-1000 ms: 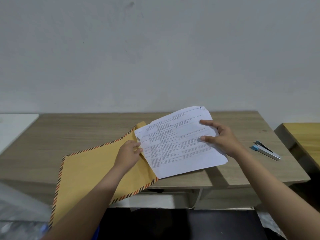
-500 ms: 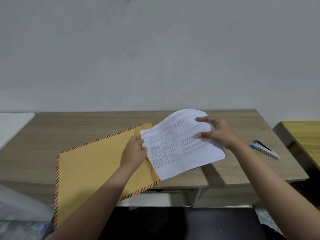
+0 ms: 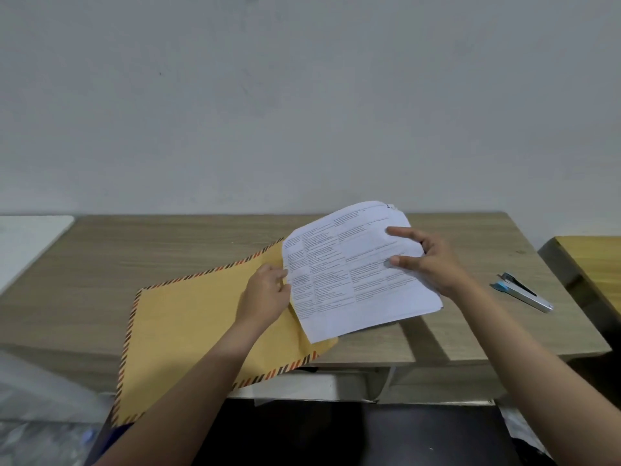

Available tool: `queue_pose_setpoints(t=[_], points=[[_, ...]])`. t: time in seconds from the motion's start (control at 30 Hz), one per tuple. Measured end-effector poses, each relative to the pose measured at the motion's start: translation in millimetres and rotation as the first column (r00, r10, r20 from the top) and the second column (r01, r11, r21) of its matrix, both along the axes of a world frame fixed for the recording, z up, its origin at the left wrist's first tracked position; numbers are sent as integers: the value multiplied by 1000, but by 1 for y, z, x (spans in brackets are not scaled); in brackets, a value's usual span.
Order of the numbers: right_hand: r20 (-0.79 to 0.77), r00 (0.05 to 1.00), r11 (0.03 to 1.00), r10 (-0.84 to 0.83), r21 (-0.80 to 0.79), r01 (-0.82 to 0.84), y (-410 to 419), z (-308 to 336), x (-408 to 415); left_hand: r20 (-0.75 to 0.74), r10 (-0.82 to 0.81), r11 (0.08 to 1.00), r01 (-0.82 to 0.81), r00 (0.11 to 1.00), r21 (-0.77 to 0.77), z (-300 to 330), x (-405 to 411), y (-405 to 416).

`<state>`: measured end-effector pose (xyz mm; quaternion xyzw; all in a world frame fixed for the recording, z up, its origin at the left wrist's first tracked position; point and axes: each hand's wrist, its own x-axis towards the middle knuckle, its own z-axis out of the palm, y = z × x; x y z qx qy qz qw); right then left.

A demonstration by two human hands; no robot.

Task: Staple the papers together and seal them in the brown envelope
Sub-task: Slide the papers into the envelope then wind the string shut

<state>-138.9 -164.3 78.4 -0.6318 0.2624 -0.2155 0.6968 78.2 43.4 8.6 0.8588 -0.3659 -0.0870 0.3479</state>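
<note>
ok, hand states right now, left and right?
Left hand: pinches the brown envelope at its open end.
Right hand: grips the printed papers, thumb on top.

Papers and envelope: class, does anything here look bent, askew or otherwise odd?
Yes. The papers bow upward instead of lying flat, gripped by the right hand, and their far corner looks crumpled. The brown envelope lies askew, overhanging the near edge of the table.
</note>
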Motion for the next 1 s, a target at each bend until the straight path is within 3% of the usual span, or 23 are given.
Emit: queue_pose_setpoints(t=[0.1,0.23,0.3,0.4,0.5,0.6,0.83,1.0], points=[[18,1000,997,18,80,-19,9,-15,11,-18,-38,998,37,999,-45,3,-9,-7],[-19,998,996,53,69,-52,28,-36,31,-26,-36,994,33,999,-104,11,-19,-16],[-67,996,998,61,-3,-61,39,-42,40,-31,-27,993,24,999,-116,13,-22,-18],[-165,986,967,15,-247,-56,42,-43,46,-24,-3,993,0,1000,-114,14,-21,-18],[-141,980,925,-142,-371,81,40,-39,44,-30,29,994,-32,999,-104,15,-18,-17],[-103,968,898,-227,-408,167,43,-41,46,-47,39,993,-43,998,-107,16,-18,-17],[-136,984,931,-119,-359,63,65,-52,63,-49,31,992,-37,998,-124,24,-26,-22],[-174,979,894,-103,-448,14,63,-50,65,-44,38,993,-43,998,-114,27,-24,-19]])
